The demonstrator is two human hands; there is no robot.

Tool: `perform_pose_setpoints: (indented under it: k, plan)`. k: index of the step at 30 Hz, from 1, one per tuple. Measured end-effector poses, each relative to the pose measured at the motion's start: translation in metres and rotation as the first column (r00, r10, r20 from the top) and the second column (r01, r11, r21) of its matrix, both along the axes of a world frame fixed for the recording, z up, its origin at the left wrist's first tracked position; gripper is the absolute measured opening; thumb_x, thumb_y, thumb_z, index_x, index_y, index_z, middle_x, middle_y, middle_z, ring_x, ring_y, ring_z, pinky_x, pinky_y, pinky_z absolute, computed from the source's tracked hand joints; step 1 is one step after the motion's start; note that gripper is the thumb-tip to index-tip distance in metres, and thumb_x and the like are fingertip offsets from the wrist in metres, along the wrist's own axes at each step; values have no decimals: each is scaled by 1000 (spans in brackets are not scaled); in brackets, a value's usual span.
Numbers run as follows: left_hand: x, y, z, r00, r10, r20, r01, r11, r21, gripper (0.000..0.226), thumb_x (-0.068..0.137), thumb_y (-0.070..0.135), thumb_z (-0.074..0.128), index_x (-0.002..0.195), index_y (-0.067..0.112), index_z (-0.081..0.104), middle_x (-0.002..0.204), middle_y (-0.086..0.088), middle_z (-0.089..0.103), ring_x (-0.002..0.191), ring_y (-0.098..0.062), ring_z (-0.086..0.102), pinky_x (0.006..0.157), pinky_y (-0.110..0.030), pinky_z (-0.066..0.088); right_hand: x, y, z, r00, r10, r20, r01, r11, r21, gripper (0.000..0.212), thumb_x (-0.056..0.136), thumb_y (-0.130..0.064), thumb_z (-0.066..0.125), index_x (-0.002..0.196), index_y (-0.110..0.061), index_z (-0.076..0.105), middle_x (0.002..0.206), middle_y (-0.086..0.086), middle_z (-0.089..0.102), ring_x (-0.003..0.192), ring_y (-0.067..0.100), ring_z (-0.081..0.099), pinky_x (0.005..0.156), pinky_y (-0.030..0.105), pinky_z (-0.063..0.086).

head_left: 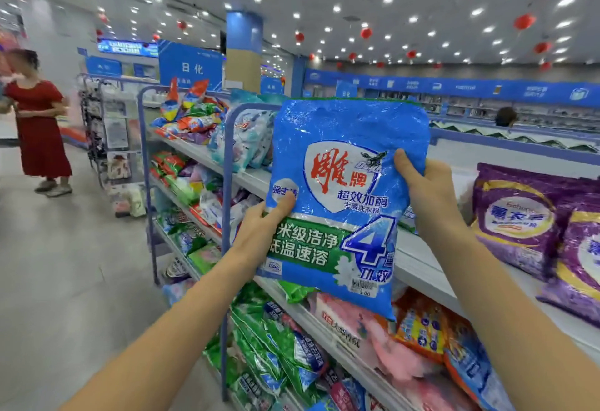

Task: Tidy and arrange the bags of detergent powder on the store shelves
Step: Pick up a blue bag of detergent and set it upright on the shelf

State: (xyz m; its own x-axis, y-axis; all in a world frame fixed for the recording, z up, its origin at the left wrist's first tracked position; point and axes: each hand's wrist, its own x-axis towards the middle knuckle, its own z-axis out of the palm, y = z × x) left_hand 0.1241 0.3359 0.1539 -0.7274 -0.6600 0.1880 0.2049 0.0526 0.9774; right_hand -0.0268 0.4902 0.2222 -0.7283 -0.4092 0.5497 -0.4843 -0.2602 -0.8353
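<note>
A blue detergent bag (347, 196) is held upright in the air in front of the top shelf (422, 258), its long axis near vertical. It is pinched at its lower left edge by the left hand (259, 232) and gripped at its right edge, higher up, by the right hand (425, 193). The bare shelf stretch lies behind and just right of it, beside the purple bags (526, 219), so the right hand is judged nearer.

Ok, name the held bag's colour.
The bag is blue with a green band; head view.
</note>
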Motion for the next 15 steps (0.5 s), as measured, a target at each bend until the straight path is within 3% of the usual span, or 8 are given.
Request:
perform_pose_setpoints:
  k: [3, 7, 10, 12, 15]
  plan:
    - [-34, -39, 3, 999, 45, 6, -45, 999, 10, 96, 59, 72, 64, 110, -9, 57, 100, -30, 66, 84, -41, 68, 78, -53, 56, -28, -35, -9, 988, 96, 122, -95, 995, -11, 25, 91, -42, 50, 89, -20, 62, 79, -11, 72, 73, 6, 69, 71, 28, 56]
    - [-90, -89, 11, 998, 54, 22, -55, 997, 52, 83, 60, 73, 68, 105, 3, 63, 91, -19, 72, 79, -34, 70, 77, -54, 56, -65, -76, -40, 945, 182, 272, -206, 977, 62, 59, 68, -69, 42, 116, -35, 53, 114, -8, 65, 104, 12, 62, 101, 43, 43]
    - [-132, -125, 13, 999, 35, -8, -35, 997, 65, 48, 78, 60, 62, 93, 15, 63, 78, -8, 74, 70, -27, 71, 68, -43, 58, -89, -104, -64, 920, 172, 353, -234, 962, 141, 98, 56, -86, 56, 138, -34, 40, 135, -3, 54, 124, 21, 51, 109, 49, 33]
    - [-159, -147, 13, 1000, 25, -17, -24, 997, 77, 39, 84, 51, 59, 92, 14, 63, 68, -4, 73, 58, -20, 70, 56, -32, 56, -103, -116, -70, 939, 142, 312, -214, 954, 209, 98, 56, -83, 61, 138, -34, 39, 138, -5, 50, 127, 18, 48, 110, 48, 33]
    - [-197, -174, 10, 1000, -10, -19, 11, 997, 82, 54, 82, 53, 60, 107, 5, 61, 77, -10, 71, 59, -20, 69, 59, -32, 55, -121, -129, -69, 965, 77, 251, -158, 933, 323, 90, 54, -74, 68, 130, -31, 45, 130, -5, 57, 117, 17, 56, 105, 46, 40]
